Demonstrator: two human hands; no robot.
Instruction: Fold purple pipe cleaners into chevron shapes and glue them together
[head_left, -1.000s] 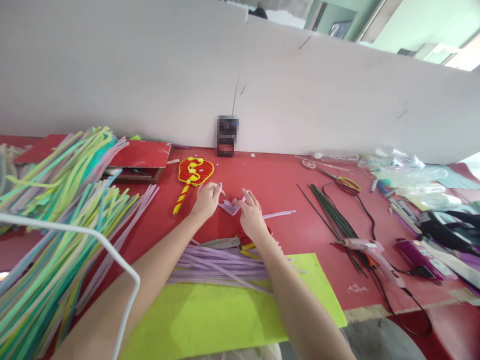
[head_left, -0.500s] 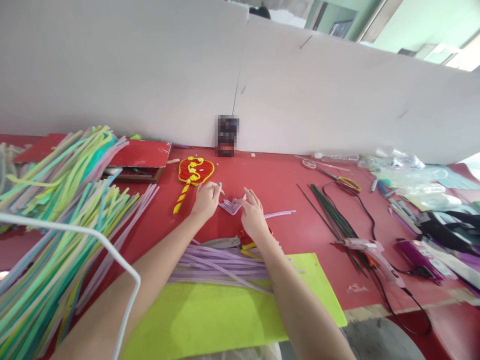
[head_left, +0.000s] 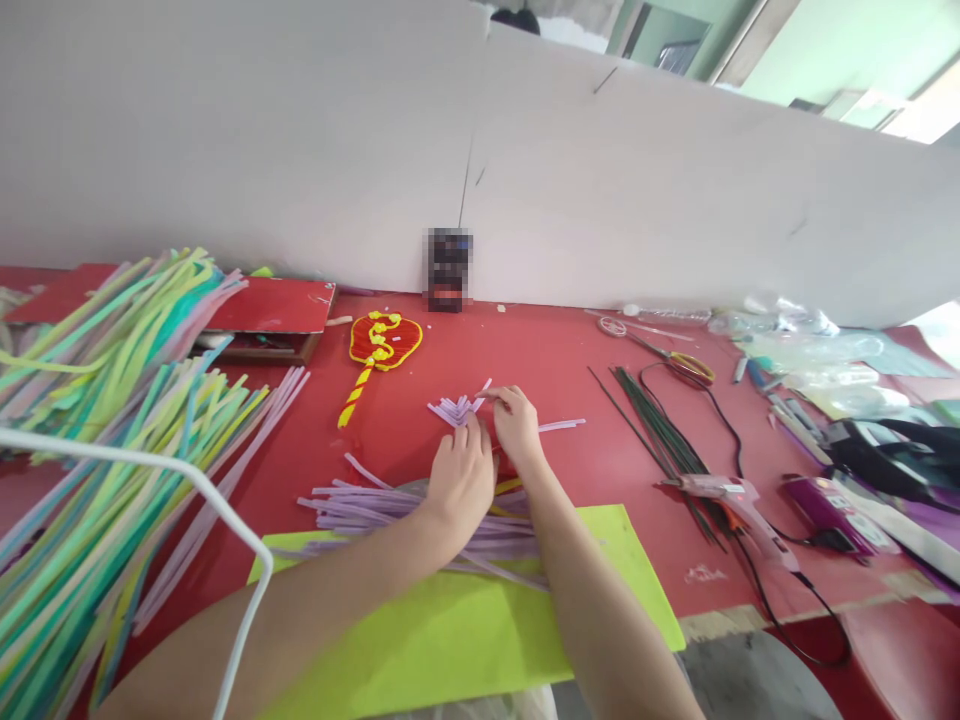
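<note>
Several short lilac pipe cleaners (head_left: pixel 452 408), nested in a V, lie on the red table. My left hand (head_left: pixel 463 468) reaches across, palm down, fingers together and fingertips pressed on the lower point of the V, hiding part of it. Close beside it, my right hand (head_left: pixel 517 425) is closed, thumb and index finger pinching at the right-hand end of the V. Below my hands, long lilac pipe cleaners (head_left: pixel 352 510) lie over a yellow-green board (head_left: pixel 420 640). A grey tool and something yellow beneath my hands are mostly hidden.
A red and yellow fan-shaped piece (head_left: pixel 386 342) lies ahead. Bundles of coloured pipe cleaners (head_left: pixel 172 420) fill the left, behind a white bar (head_left: pixel 247 540). To the right are dark green stems (head_left: pixel 660 430), scissors (head_left: pixel 686 367) and a corded glue gun (head_left: pixel 742 505). A blurred-out dark object (head_left: pixel 448 270) leans against the wall.
My left hand has moved right and nearer, from beside the V's left side to its lower point. The fingers of my right hand have closed into a pinch.
</note>
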